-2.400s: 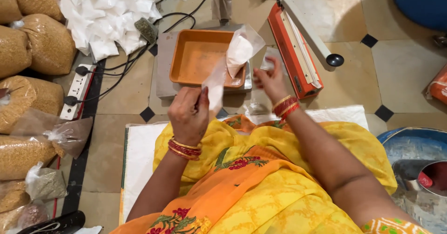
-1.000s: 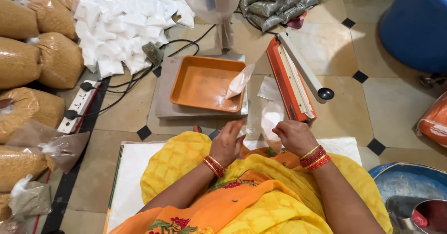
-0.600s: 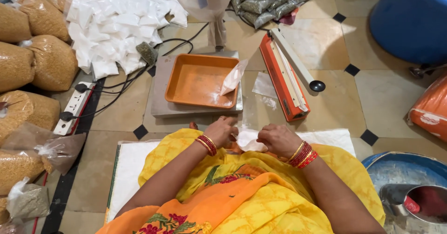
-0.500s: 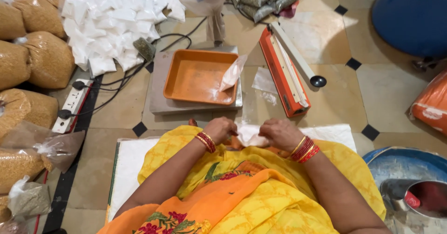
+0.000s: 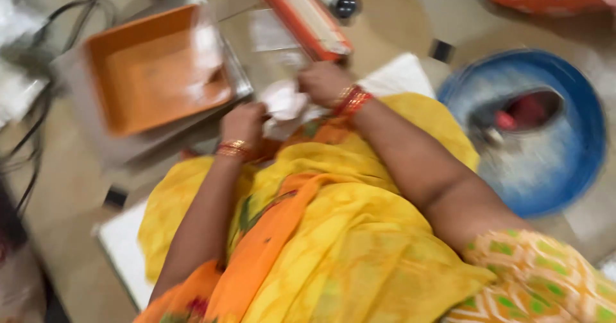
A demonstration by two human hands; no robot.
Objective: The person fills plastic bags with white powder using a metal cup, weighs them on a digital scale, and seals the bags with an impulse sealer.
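View: tilted and blurred by motion, so fine detail is lost; the head camera looks down at a person seated on a tiled floor [image 5: 70,188] in yellow and orange cloth.
Left hand: the left hand [image 5: 242,121] is curled at the near edge of the scale, fingers closed on the left side of a small white plastic pouch [image 5: 284,102]; gold bangles sit at the wrist.
Right hand: the right hand [image 5: 323,81] is closed on the right side of the same pouch, red and gold bangles at the wrist; how tightly either hand grips cannot be told through the blur.
Pouch: crumpled, held between both hands just above the lap, near the front edge of the scale and just below the sealer.
Tray: an orange tray [image 5: 153,71] lies on a grey weighing scale [image 5: 138,146] toward the upper left of the floor, a pale scrap inside it at its right side.
Sealer: an orange heat sealer [image 5: 301,16] lies at the top centre, just beyond the right hand.
Tub: a blue tub [image 5: 542,169] stands at the right, with a metal scoop [image 5: 494,121] inside.
Mat: a white mat [image 5: 125,252] lies under the person, its corner showing at lower left.
Cables: dark cables [image 5: 29,149] run along the left edge of the floor.
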